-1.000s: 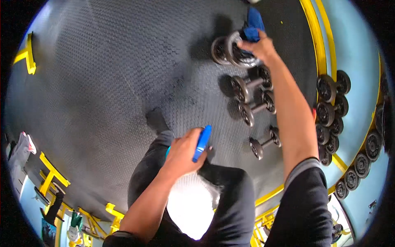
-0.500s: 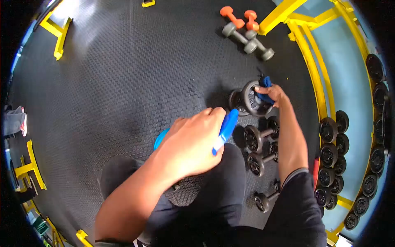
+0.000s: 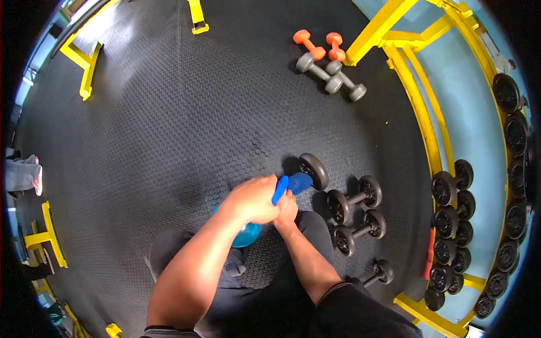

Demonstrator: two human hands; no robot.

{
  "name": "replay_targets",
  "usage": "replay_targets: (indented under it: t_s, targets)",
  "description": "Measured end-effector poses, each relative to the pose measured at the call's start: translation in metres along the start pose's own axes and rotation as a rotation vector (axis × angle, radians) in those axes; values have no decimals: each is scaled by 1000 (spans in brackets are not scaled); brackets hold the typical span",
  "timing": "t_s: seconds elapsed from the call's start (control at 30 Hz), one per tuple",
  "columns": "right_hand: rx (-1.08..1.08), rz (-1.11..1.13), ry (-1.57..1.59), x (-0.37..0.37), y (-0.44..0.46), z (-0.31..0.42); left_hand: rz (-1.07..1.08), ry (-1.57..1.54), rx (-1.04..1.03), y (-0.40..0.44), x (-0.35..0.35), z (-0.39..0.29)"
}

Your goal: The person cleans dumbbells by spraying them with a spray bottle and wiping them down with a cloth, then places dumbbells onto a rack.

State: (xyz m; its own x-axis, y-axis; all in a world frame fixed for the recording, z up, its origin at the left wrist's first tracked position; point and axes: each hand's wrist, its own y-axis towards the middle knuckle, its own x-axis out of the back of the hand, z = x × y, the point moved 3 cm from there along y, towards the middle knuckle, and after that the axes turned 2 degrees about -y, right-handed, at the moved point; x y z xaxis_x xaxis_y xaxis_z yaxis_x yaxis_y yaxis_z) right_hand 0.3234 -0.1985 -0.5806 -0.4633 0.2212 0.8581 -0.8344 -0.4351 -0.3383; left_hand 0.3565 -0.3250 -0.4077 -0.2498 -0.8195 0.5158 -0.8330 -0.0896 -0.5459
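My left hand is closed on a turquoise bottle with a blue top; most of the bottle is hidden under the hand. Right beside it, my right hand grips a dark blue cloth, close to the blue top. Just past the cloth, one round plate of a black dumbbell shows, while its other end is hidden by the cloth and hands. Two more black dumbbells lie to the right of my hands.
Another black dumbbell lies by my right sleeve. Grey dumbbells and orange dumbbells rest near a yellow rack. More weights line the right side. A person's leg shows at far left.
My right hand has come down and left with the cloth, from the dumbbell to beside my left hand. The left hand has shifted slightly lower in view.
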Motion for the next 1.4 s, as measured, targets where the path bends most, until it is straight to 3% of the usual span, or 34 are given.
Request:
replay_targets:
  t_s: [0.07, 0.17, 0.33, 0.4, 0.47, 0.53, 0.63, 0.73, 0.87, 0.93, 1.0, 1.07, 1.13, 1.2, 1.4]
  targets:
    - [11, -14, 29, 4, -9, -10, 69, 10, 44, 6, -17, 9]
    - [68, 178, 5, 42, -15, -43, 140, 58, 49, 9, -26, 9]
    - [-247, -48, 801, 177, -48, -116, 216, 105, 125, 5, -51, 29]
    - [-203, -180, 989, 193, -60, -145, 328, 200, 174, 8, -81, 47]
    - [-218, -237, 1058, 193, -73, -157, 297, 193, 198, -2, -101, 42]
    - [-213, -243, 964, 168, -82, -168, 248, 202, 210, -11, -108, 30]
    - [-145, -212, 1013, 139, -94, -123, 133, 173, 261, -21, -100, 15]
    - [-45, -156, 1003, 100, -81, -82, -105, 77, 301, -28, -75, 1]
    - [215, -91, 488, 23, -40, -59, -159, 196, 218, -39, -61, -3]
    - [233, -38, 237, 6, -41, -49, -207, 163, 186, -55, -39, -22]
    - [70, 154, -22, 21, -36, -29, -347, 124, 35, -69, -15, -33]
    - [156, 205, -207, 15, -8, -17, -379, 58, -6, -82, 9, -36]
    - [240, 316, -38, 15, 29, 0, -408, -5, -58, -88, 27, -36]
    - [165, 576, -124, 22, 56, 41, -513, -1, -122, -90, 41, -36]
    - [105, 520, 215, -28, 108, 20, -446, -31, 7, -73, 45, -25]
